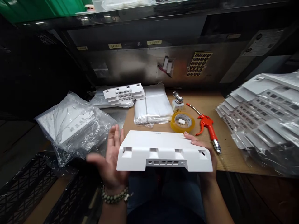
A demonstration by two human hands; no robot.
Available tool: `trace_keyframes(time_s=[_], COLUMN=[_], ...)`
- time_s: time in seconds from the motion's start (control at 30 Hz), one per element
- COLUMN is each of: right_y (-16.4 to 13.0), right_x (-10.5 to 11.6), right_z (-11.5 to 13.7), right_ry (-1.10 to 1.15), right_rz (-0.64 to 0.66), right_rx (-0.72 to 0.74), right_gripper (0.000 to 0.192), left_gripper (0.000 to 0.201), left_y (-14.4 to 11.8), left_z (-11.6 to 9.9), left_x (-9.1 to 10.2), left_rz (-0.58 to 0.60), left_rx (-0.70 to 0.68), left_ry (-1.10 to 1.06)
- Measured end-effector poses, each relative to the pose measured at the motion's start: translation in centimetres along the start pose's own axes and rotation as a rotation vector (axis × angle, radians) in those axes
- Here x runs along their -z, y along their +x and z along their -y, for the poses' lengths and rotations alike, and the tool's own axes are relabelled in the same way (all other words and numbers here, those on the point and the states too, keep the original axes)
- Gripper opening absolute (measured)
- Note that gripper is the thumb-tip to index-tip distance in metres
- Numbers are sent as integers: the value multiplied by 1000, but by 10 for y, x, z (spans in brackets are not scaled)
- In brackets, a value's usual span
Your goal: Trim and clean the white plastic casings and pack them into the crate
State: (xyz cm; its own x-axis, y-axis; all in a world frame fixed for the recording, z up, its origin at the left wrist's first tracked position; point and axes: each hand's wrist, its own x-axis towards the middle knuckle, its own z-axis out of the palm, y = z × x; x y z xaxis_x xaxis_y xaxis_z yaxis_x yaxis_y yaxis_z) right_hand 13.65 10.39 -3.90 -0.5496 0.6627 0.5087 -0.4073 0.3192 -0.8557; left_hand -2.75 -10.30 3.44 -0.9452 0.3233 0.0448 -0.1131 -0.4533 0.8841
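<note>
A white plastic housing (161, 141), with a row of port openings along its near edge, is held up in front of me. My right hand (207, 155) grips its right end, fingers on the top face. At its left end my left hand (115, 161) is spread, palm up, thumb stretched out to the left and blurred. Whether the left palm touches the housing is hard to see. Beyond it lie a stack of clear plastic bags (153, 104), a roll of yellowish tape (173, 123) and a red air blow gun (207, 123).
Bagged white housings (263, 112) are stacked at the right, and another bagged bundle (72, 121) sits at the left. A few bare housings (125, 93) rest behind. A small dispenser bottle (177, 104) stands near the tape. Black crates (30, 183) are at lower left; a shelf edge (140, 12) overhangs.
</note>
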Motion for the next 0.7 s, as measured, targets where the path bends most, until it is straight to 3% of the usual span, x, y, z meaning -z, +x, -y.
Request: trace_keyframes(time_s=[0.1, 0.17, 0.23, 0.3, 0.37, 0.43, 0.57, 0.7], right_y=[10, 27, 54, 87, 119, 143, 162, 168], right_x=[6, 13, 22, 29, 28, 21, 3, 7], right_z=[4, 8, 10, 6, -5, -21, -41, -30], right_ry=[-27, -132, -366, -728, -1108, -1345, -1427, -1376], right_rz=[135, 315, 445, 447, 439, 512, 614, 616], right_rx=[110, 162, 174, 110, -31, -174, -246, -182], right_gripper=[26, 33, 37, 33, 27, 22, 9, 12], left_gripper=[79, 66, 52, 46, 44, 47, 51, 47], left_y=[8, 13, 17, 19, 19, 18, 14, 13], left_z=[-3, -2, 1, 1, -3, -12, -29, -32], left_x=[15, 32, 46, 52, 46, 33, 12, 16], left_rz=[61, 128, 116, 27, -116, -261, -407, -465], left_rx=[534, 682, 704, 688, 655, 626, 609, 589], left_ry=[-132, -130, -146, -184, -215, -229, -245, -320])
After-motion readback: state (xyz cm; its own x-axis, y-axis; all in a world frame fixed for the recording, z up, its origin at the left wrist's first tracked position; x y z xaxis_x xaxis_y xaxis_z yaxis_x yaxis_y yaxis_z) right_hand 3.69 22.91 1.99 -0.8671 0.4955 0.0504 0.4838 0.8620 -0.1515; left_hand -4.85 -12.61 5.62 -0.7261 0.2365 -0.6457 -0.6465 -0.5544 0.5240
